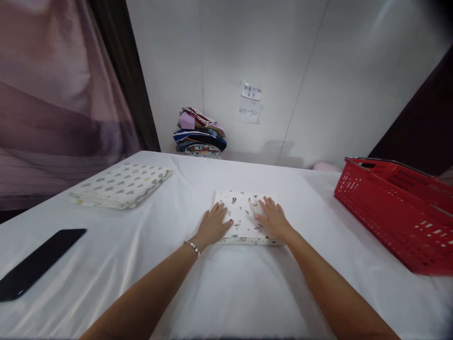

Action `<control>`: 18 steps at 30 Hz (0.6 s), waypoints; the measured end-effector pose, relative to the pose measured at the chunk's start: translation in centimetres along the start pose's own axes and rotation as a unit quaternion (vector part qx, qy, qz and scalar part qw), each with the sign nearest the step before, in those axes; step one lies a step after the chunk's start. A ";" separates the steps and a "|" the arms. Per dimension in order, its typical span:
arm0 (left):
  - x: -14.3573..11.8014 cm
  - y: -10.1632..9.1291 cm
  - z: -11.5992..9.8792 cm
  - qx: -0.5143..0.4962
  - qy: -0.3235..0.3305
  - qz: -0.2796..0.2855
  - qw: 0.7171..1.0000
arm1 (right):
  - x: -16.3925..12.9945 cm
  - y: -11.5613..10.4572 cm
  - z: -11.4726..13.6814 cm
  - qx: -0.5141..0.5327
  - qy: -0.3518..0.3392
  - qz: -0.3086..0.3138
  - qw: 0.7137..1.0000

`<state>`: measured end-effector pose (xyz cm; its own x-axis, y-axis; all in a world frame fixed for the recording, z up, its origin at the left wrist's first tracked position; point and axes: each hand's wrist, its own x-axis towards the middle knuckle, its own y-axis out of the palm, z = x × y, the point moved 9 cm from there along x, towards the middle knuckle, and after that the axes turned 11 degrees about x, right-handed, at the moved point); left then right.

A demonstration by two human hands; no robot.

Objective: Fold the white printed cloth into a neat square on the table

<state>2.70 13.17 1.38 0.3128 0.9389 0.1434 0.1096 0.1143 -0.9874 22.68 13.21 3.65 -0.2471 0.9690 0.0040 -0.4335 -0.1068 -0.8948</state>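
Note:
A folded white cloth [244, 215] with small printed figures and plants lies flat in the middle of the table. My left hand [214, 224] rests on its left edge, fingers spread and pointing away from me. On the right side of the same cloth lies my right hand [274, 218], its fingers also stretched out. Both palms face down, and neither hand grips anything. Layered folds show along the cloth's near edge. A bracelet [193, 247] circles my left wrist.
Another folded cloth [125, 185] with grey cloud-like prints lies at the left, behind a black phone-like slab [38, 264]. A red plastic basket [392, 212] stands at the right. Folded fabrics [200, 133] are stacked beyond the white-covered table [155, 264], below paper notes [250, 101] on the wall.

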 end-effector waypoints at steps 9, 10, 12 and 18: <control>0.0 -0.7 -0.1 -0.021 -0.016 0.038 0.999 | 1.4 2.4 -5.3 -0.025 0.053 -0.017 0.998; 0.4 -0.8 -0.3 -0.018 -0.021 0.053 0.998 | 1.4 2.4 -5.3 -0.025 0.050 -0.018 0.998; 1.7 -1.2 -0.5 -0.007 -0.032 0.068 0.997 | 1.4 2.2 -5.1 -0.026 0.046 -0.020 0.998; 5.4 -1.3 0.5 0.024 -0.061 0.001 0.998 | 1.4 2.0 -5.0 -0.031 0.040 -0.029 0.998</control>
<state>3.80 18.29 3.40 0.1950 0.9715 0.1351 0.0636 0.1249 -0.9901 25.80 15.49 -0.38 -0.1516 0.9882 0.0228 -0.3903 -0.0387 -0.9199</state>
